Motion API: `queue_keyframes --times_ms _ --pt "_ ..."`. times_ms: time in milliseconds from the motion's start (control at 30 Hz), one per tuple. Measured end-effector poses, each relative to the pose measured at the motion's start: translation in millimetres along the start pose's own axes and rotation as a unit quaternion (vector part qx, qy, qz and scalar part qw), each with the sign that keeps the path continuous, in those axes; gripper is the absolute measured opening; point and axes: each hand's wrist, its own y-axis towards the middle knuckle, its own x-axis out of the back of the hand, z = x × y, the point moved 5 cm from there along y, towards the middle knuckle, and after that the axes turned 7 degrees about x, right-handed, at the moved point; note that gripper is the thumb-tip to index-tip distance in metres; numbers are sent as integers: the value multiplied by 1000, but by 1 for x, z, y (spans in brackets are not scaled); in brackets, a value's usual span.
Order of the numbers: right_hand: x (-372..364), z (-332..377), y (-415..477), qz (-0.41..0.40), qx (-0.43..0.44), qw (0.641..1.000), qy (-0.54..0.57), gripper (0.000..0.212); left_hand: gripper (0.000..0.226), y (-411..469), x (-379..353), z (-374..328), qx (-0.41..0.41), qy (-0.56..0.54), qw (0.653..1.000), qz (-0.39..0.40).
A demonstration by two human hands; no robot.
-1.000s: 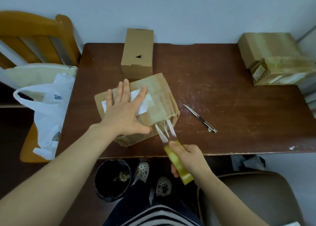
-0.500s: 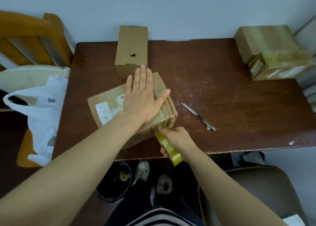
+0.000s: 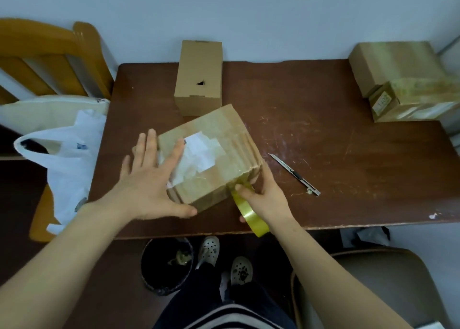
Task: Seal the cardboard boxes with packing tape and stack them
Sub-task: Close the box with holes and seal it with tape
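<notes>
A taped cardboard box (image 3: 224,134) with a white label lies at an angle near the front of the brown table (image 3: 336,154). My left hand (image 3: 146,181) lies flat on the box's left end, fingers straight and thumb along its front side. My right hand (image 3: 263,194) grips a yellow tape roll (image 3: 249,214) pressed against the box's front right corner. A tall plain box (image 3: 199,77) stands behind it. Two taped boxes (image 3: 403,79) are stacked at the back right corner.
A utility knife (image 3: 296,175) lies on the table right of the box. A wooden chair (image 3: 47,54) with a white plastic bag (image 3: 67,169) stands on the left. A black bin (image 3: 166,266) and my shoes sit under the table; another chair (image 3: 378,286) is lower right.
My left hand slid from the box's top to its left end, and the box turned. My right hand brought the tape roll up from below the table edge to the box's corner.
</notes>
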Motion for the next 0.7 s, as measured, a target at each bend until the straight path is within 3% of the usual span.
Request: queue_keyframes --times_ms 100,167,200,267,333,400,467,500,567,633,700 --pt "11 29 -4 32 26 999 -1 52 134 9 9 2 -17 -54 998 7" --pt "25 52 -9 56 32 998 -14 47 134 17 18 14 -15 -84 995 47" --pt "33 63 -12 67 42 997 -4 56 132 19 22 23 -14 -124 988 90" --pt "43 82 -16 99 48 994 18 98 113 21 24 36 -20 -250 952 177" --pt "41 98 -21 148 44 988 20 126 95 21 20 40 -32 -305 926 218" --pt "26 109 -22 203 43 975 84 119 80 29 19 44 -20 -338 923 183" --pt "12 118 -15 191 37 965 173 102 64 37 27 46 6 -364 927 91" --pt "8 121 -9 169 31 966 194 94 66 38 33 45 16 -327 944 32" --pt "2 129 4 150 34 969 194 61 95 34 34 35 10 -114 991 -68" --pt "-7 140 14 167 57 967 184 29 134 24 14 8 -40 -9 997 -68" --pt "-11 147 21 172 79 968 165 30 153 16 -15 -14 -61 4 998 -31"
